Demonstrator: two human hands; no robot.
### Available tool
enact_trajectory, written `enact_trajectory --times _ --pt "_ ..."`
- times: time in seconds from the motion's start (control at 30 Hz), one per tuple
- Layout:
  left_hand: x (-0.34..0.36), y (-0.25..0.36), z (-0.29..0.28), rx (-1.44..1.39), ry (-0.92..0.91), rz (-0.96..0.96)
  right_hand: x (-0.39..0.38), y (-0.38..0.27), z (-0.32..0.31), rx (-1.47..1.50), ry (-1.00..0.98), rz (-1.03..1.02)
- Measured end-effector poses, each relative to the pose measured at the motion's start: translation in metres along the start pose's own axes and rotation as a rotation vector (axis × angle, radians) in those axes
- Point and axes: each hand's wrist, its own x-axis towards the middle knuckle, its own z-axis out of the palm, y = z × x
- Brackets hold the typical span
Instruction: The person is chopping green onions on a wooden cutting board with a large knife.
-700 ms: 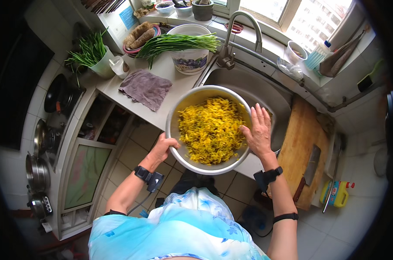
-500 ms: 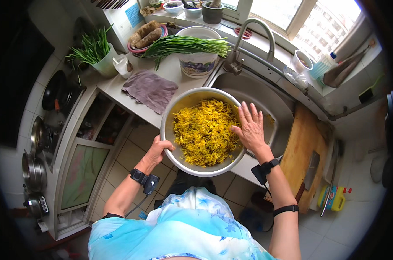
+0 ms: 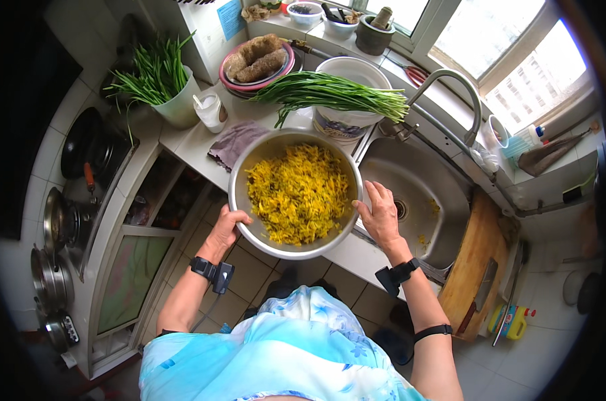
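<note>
Both hands hold a wide metal bowl (image 3: 296, 254) heaped with yellow shredded food (image 3: 297, 195) with dark bits in it. My left hand (image 3: 224, 230) grips the left side, thumb over the rim and the other fingers partly hidden below. At the right side is my right hand (image 3: 382, 215), its thumb on the rim and its fingers along the outer wall. The bowl is over the counter's front edge, left of the sink (image 3: 423, 174). Just behind it, a crumpled purple-grey cloth (image 3: 233, 144) is partly covered by the bowl.
Green stalks (image 3: 336, 93) lie across a white bucket (image 3: 350, 127) behind the bowl. A faucet (image 3: 473, 93) arches over the sink, where yellow scraps lie. To the right, a cutting board (image 3: 473, 254) carries a cleaver (image 3: 485, 287). A stove with pans (image 3: 82, 144) stands left.
The bowl has moved left, off the sink and partly over the cloth. My right hand has shifted from lying flat across the rim to holding the bowl's side. The view has shifted too.
</note>
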Motion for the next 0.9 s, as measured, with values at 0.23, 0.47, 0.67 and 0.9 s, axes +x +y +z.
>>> enact_trajectory --times 0.23,0.47,0.67,0.9 --pt "0.015 0.004 0.001 -0.075 0.017 0.018 -0.003 -0.035 0.042 -0.153 0.115 -0.075" --pt "-0.009 0.023 0.010 0.177 -0.195 -0.118 -0.013 -0.044 0.054 -0.219 0.052 0.082" --pt "0.017 0.059 -0.037 0.392 -0.124 -0.086 -0.010 -0.043 0.042 -0.164 0.083 0.127" --pt "0.045 0.123 0.003 0.599 0.022 0.517 -0.018 -0.043 0.038 -0.091 0.076 0.086"
